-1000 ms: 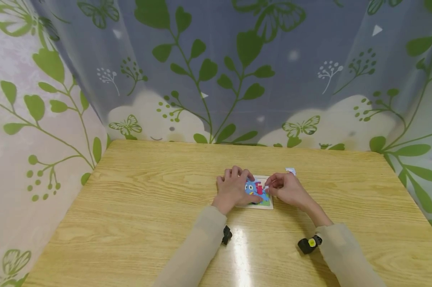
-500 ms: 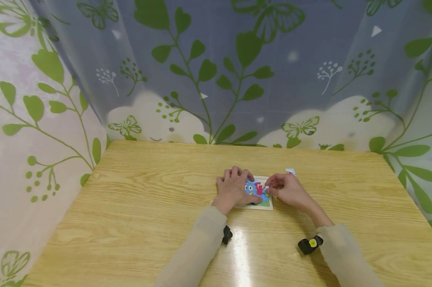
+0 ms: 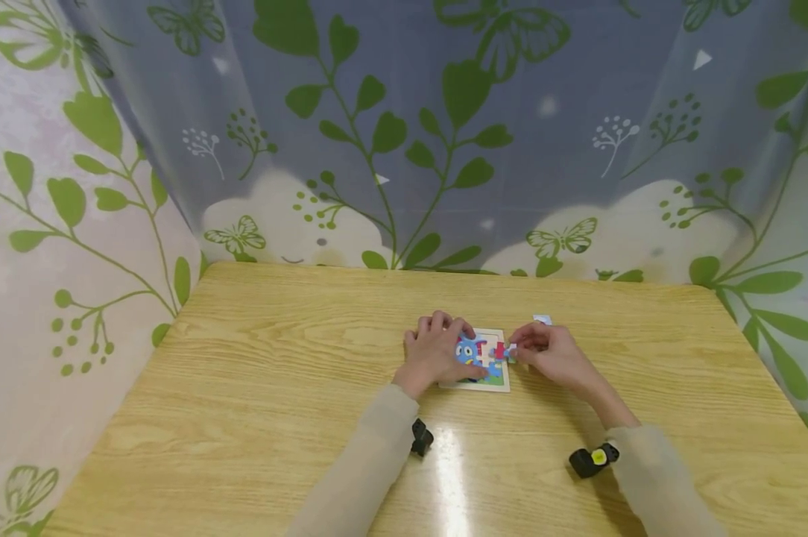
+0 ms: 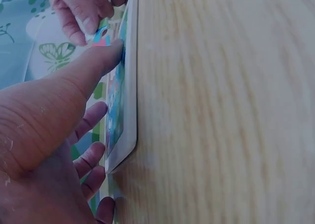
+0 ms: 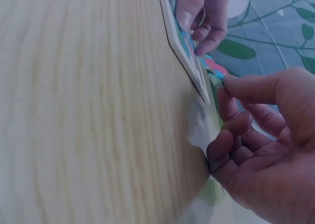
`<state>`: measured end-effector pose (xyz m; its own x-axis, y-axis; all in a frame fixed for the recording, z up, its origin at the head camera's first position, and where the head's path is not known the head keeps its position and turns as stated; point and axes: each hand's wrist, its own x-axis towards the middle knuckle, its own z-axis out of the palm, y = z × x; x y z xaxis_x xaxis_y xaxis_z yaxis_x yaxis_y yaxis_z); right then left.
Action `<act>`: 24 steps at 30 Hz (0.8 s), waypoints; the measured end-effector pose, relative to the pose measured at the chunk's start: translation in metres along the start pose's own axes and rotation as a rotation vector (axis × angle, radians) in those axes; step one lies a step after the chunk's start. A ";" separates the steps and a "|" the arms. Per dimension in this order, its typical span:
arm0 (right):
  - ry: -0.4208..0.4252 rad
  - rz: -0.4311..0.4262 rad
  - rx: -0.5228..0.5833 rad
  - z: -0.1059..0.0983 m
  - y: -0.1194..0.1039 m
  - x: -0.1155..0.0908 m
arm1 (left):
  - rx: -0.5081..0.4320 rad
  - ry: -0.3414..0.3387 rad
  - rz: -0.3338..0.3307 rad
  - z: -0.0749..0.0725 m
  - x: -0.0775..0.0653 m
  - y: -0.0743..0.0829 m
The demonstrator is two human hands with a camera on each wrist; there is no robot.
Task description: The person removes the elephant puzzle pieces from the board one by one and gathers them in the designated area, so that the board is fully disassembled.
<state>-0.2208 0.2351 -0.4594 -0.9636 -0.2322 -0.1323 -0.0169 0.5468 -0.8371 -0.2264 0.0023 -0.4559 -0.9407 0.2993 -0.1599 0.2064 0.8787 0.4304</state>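
Observation:
A small jigsaw puzzle in a pale wooden frame (image 3: pixel 474 388) lies on the table, showing a blue cartoon creature with big eyes. My left hand (image 3: pixel 436 349) rests over its left side with spread fingers. In the left wrist view, the left thumb (image 4: pixel 106 56) presses on the picture. Between right thumb and forefinger, my right hand (image 3: pixel 551 354) pinches a red and blue puzzle piece (image 3: pixel 501 350), lifted at the frame's right edge. The right wrist view shows this piece (image 5: pixel 215 67) tilted above the frame. A bare pale gap shows in the puzzle's upper right.
Another puzzle piece (image 3: pixel 542 319), whitish, lies on the table (image 3: pixel 297 358) just beyond my right hand. A curtain (image 3: pixel 404 149) with leaves and butterflies hangs behind the table's far edge. Black wrist cameras (image 3: pixel 588 462) sit beneath both sleeves.
My right hand has moved slightly right, drawing the red and blue piece up and out toward the frame's right edge. More bare backing now shows. The left hand has stayed nearly still.

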 end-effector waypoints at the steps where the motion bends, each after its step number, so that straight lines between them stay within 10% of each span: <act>1: 0.003 0.000 0.004 -0.001 0.001 -0.001 | -0.003 -0.002 0.004 0.000 0.000 -0.001; 24: 0.074 0.028 -0.024 -0.035 0.024 -0.014 | -0.073 -0.049 0.084 -0.004 0.001 -0.015</act>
<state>-0.2175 0.2798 -0.4594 -0.9809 -0.1571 -0.1148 0.0046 0.5713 -0.8207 -0.2317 -0.0122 -0.4595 -0.9061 0.3904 -0.1627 0.2625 0.8207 0.5075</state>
